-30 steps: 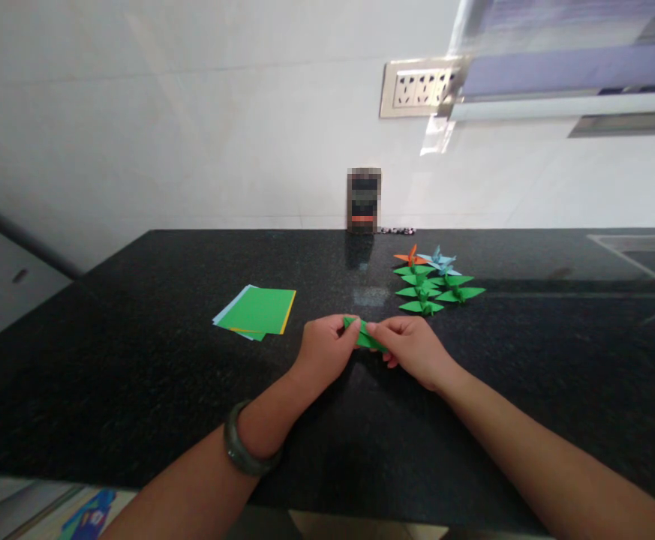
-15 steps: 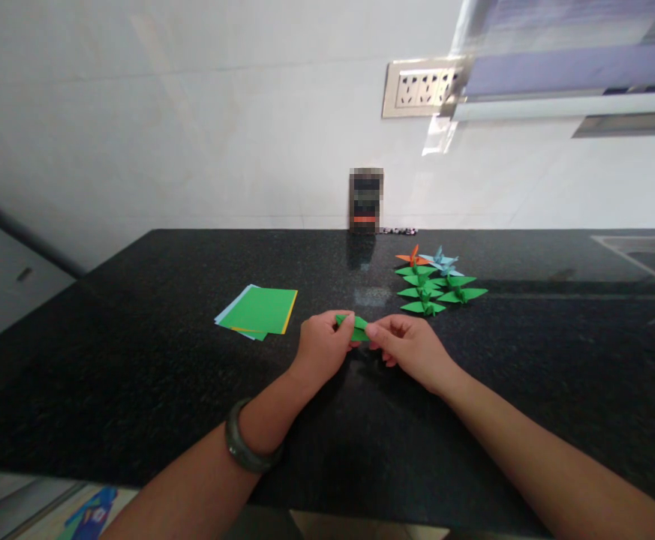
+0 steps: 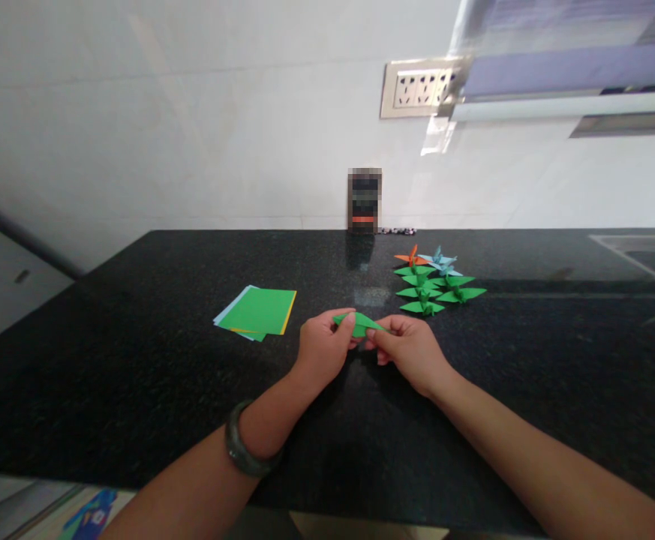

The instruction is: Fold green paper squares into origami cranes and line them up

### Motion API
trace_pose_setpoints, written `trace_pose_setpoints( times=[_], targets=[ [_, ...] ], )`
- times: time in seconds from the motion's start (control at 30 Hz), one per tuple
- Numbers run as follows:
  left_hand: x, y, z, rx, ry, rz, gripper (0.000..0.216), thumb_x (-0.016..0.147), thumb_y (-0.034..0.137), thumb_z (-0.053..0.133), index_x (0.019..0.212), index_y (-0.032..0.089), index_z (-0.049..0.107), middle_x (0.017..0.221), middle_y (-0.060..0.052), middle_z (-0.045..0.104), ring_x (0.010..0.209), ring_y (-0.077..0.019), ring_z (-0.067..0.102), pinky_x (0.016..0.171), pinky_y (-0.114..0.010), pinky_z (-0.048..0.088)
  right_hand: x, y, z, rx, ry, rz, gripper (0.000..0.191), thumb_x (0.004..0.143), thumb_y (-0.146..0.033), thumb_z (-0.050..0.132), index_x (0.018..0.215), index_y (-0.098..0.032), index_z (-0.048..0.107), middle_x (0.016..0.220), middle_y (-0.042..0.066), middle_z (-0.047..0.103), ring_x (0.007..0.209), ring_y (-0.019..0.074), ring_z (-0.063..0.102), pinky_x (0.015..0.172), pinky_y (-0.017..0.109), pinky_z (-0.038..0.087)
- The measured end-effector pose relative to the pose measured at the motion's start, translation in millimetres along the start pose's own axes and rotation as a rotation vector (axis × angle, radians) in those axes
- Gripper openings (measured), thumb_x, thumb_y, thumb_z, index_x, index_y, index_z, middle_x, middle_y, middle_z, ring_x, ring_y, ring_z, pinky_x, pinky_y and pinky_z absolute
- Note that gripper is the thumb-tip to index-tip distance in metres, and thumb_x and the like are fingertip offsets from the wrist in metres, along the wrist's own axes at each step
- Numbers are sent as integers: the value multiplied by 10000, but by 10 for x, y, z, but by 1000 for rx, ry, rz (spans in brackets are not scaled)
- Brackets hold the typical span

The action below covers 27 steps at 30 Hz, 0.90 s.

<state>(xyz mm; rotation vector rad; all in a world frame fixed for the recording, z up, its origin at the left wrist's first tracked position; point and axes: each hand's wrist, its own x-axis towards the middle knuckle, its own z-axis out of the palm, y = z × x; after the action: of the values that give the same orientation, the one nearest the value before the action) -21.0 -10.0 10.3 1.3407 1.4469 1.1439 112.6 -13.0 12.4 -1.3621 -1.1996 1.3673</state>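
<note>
A folded piece of green origami paper [image 3: 363, 325] is held between my two hands, above the dark countertop. My left hand [image 3: 329, 341] pinches its left part, thumb on top. On the other side, my right hand [image 3: 409, 346] has thumb and fingers closed on the paper's right part. The fingertips cover some of the folds. Beyond my right hand stand several small folded paper cranes, green ones [image 3: 424, 306] in front, an orange one [image 3: 413, 259] and light blue ones [image 3: 440, 257] behind. A stack of square paper sheets [image 3: 259, 309], green on top, lies left of my left hand.
The black speckled countertop [image 3: 136, 390] runs back to a pale tiled wall [image 3: 237, 135]. A dark, pixelated upright object [image 3: 365, 201] leans there, with a patterned strap [image 3: 398, 231] beside it. A socket panel [image 3: 417, 88] is on the wall.
The green paper now shows a longer point reaching to the right. My right hand's fingers have shifted slightly along it, while my left hand keeps its pinch.
</note>
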Motion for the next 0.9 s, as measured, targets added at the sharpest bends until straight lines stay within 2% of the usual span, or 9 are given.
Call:
trace_pose_setpoints(
  times=[0.17,0.3,0.43,0.57,0.67,0.77,0.9],
  targets=[
    [26,-39,-5,6,-6,4,298,788,299,527,955,88,655,738,-89,698,609,-173,665,574,-287,556,0,-2,-12,-5,-33,0,95,671,-212,628,654,-122,604,549,-18,616,372,40,464,380,159,388],
    [33,-64,-22,150,-13,76,306,791,304,516,971,105,662,800,-100,702,648,-183,662,596,-298,538,9,10,-32,-97,-99,-65,150,693,-275,634,719,-127,638,570,-19,616,376,41,469,378,156,375],
    [12,-84,-31,233,-41,179,289,787,322,527,948,134,676,822,-86,702,712,-184,651,635,-286,506,12,24,-34,-190,-56,-108,238,778,-328,542,654,-135,605,541,-7,609,342,40,444,348,155,338],
    [2,-96,-34,219,-17,211,242,769,344,551,838,152,680,705,-44,674,625,-154,605,573,-252,455,-2,22,-13,-243,-45,-85,213,778,-289,539,616,-151,545,502,-9,601,333,49,452,341,153,334],
    [11,-71,-37,115,-36,156,231,749,358,573,671,150,636,579,-7,610,545,-131,555,512,-231,407,-16,25,10,-203,-75,-73,204,779,-280,540,618,-157,519,501,-10,605,344,50,466,356,151,355],
    [17,-24,-37,-73,-78,68,209,729,338,599,663,142,627,572,10,594,514,-105,516,491,-214,379,-21,51,23,-118,-157,-19,216,784,-305,539,632,-153,523,538,1,628,353,49,477,364,155,374],
    [20,-9,-25,-229,-69,24,238,715,335,623,594,131,612,504,33,524,461,-67,417,473,-200,331,-15,95,19,-110,-266,7,272,782,-356,544,613,-143,547,553,15,635,371,52,491,368,156,364]
  ],
)
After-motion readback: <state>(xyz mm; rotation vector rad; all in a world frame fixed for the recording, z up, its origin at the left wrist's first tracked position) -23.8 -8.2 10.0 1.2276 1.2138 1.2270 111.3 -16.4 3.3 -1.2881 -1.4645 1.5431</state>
